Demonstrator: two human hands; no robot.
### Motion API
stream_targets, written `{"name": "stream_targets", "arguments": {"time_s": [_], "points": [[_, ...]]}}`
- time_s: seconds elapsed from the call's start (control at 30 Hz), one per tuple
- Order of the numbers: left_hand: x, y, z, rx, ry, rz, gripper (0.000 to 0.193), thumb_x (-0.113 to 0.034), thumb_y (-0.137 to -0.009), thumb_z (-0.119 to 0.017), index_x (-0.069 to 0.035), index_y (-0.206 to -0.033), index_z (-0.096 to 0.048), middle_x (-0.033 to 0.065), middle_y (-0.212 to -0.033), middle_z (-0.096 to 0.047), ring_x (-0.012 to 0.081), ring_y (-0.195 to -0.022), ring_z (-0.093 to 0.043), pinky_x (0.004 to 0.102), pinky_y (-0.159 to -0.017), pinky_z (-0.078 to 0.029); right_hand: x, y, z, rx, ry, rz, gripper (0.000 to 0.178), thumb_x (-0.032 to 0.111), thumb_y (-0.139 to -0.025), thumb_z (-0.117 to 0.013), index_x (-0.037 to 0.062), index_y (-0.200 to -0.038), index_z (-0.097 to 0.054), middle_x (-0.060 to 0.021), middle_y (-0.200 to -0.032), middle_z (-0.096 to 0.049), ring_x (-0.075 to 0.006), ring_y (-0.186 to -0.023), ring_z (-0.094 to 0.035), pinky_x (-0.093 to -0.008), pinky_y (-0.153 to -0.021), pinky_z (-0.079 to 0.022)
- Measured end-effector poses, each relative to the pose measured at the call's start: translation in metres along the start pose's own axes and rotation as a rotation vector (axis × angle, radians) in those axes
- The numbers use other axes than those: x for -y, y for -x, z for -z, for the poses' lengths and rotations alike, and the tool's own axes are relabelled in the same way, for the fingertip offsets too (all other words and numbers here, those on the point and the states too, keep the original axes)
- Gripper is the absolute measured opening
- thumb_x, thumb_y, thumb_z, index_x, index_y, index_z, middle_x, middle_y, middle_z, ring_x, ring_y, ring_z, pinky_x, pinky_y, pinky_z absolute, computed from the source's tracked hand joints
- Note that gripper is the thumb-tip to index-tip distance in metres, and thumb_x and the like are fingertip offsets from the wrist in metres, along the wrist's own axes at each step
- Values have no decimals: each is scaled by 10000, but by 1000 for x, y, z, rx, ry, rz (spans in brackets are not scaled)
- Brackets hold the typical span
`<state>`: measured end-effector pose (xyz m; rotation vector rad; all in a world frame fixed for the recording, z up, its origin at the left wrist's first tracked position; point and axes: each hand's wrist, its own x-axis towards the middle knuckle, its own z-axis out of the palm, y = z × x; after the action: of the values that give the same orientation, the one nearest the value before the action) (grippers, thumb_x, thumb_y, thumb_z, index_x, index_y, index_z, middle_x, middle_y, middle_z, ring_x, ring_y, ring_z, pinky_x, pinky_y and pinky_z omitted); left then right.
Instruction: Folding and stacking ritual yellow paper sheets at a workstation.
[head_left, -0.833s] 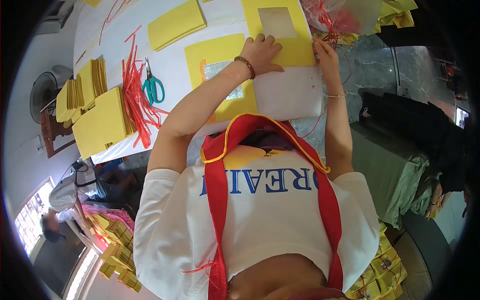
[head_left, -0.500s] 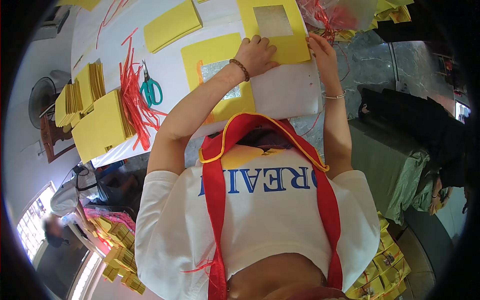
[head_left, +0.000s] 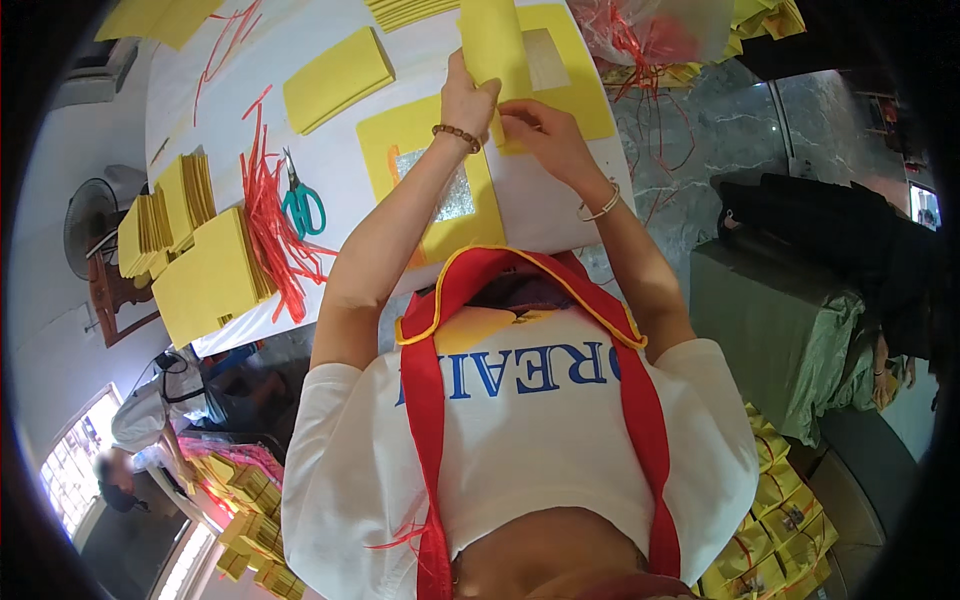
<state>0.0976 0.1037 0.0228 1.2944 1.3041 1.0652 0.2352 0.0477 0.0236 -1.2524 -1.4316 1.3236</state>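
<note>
At the far side of the white table (head_left: pixel 330 205), my left hand (head_left: pixel 466 104) grips the left edge of a yellow paper sheet (head_left: pixel 496 55), which is bent over and raised. My right hand (head_left: pixel 550 138) is closed at the sheet's near edge, its fingertips pinching there beside my left thumb. To the right, under the raised sheet, lies yellow paper with a silver patch (head_left: pixel 548 60). Nearer me, another yellow sheet (head_left: pixel 470 235) with a silver foil square (head_left: pixel 450 195) and an orange stripe lies flat, partly covered by my left forearm.
Folded yellow stacks lie at the far left (head_left: pixel 338 80) and near left (head_left: pixel 205 280). Red plastic strips (head_left: pixel 268 215) and teal-handled scissors (head_left: pixel 303 207) are left of my arm. A clear bag (head_left: pixel 660 30) sits beyond the right edge. Another person (head_left: pixel 150 410) is at lower left.
The sheet that lay flat at the far right is now lifted and bent over toward the left. My right hand has moved left from the table's edge to beside my left hand.
</note>
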Motion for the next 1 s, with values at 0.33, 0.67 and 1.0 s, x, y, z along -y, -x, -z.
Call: {"name": "stream_targets", "arguments": {"time_s": [0.33,0.67,1.0], "points": [[3,-6,16,43,-455,-480,557,-5,-734,-500,-91,-1277,-410,151,-912,-614,156,-717,-595,265,-627,-477,-32,-1,65,-566,1043,-167,491,419,-740,-603,105,-1117,-580,-106,-1056,-537,-284,-957,-518,-394,-821,-405],[26,10,4,144,-388,12,327,-89,-772,-482,-106,-1072,-608,217,-761,-618,286,-592,-600,367,-588,-483,-22,0,46,-460,770,161,407,255,-752,-605,109,-1129,-550,-101,-1069,-516,-284,-955,-505,-426,-795,-409],[25,8,1,134,119,206,279,-289,-802,-604,-14,-840,-631,-3,-540,-482,69,-474,-402,243,-432,-319,-6,13,-5,-236,625,373,335,109,-757,-579,43,-1084,-550,-125,-1038,-519,-312,-921,-503,-390,-790,-424]]}}
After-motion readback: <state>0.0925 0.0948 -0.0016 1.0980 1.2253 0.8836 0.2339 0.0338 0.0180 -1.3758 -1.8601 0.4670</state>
